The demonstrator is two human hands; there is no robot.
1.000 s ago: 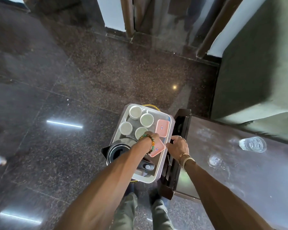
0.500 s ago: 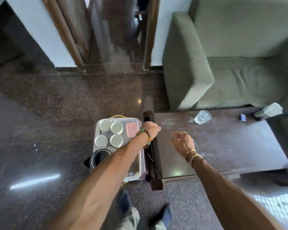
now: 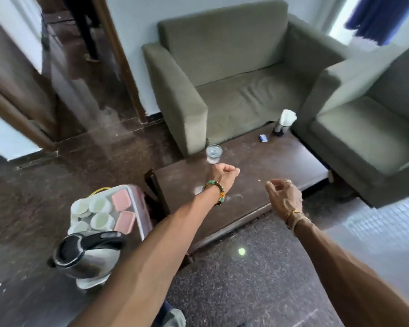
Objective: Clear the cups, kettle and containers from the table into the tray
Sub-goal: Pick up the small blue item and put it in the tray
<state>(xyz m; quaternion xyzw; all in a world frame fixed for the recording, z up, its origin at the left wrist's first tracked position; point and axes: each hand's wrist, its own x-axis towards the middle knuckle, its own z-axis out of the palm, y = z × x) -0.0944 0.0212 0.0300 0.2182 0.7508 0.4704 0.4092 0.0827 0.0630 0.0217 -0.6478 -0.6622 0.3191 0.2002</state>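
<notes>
Centre armchair point(image 3: 234, 67), right armchair point(image 3: 376, 128): olive green. Counter point(image 3: 265, 161): dark brown, pale smears. Floor point(image 3: 57, 185): dark speckled stone. Lower left: cups point(image 3: 99, 205) white, pale green inside; containers point(image 3: 121, 197) pink; kettle point(image 3: 87, 258) silver, black handle; tray point(image 3: 144, 208) pale grey. Curtain point(image 3: 383, 17), upper right: deep blue. Bracelet point(image 3: 219, 192): green, brown beads. Bangle point(image 3: 294, 214): gold.

I'm seeing the kettle point(image 3: 90, 259) gleaming as polished metal under a glossy black plastic handle point(image 3: 104, 239). The bench point(image 3: 269, 161) is looking like dark, scuffed, dull wood, the armchair point(image 3: 222, 67) is showing matt green cloth, and the floor point(image 3: 33, 199) is shining like polished stone.
</notes>
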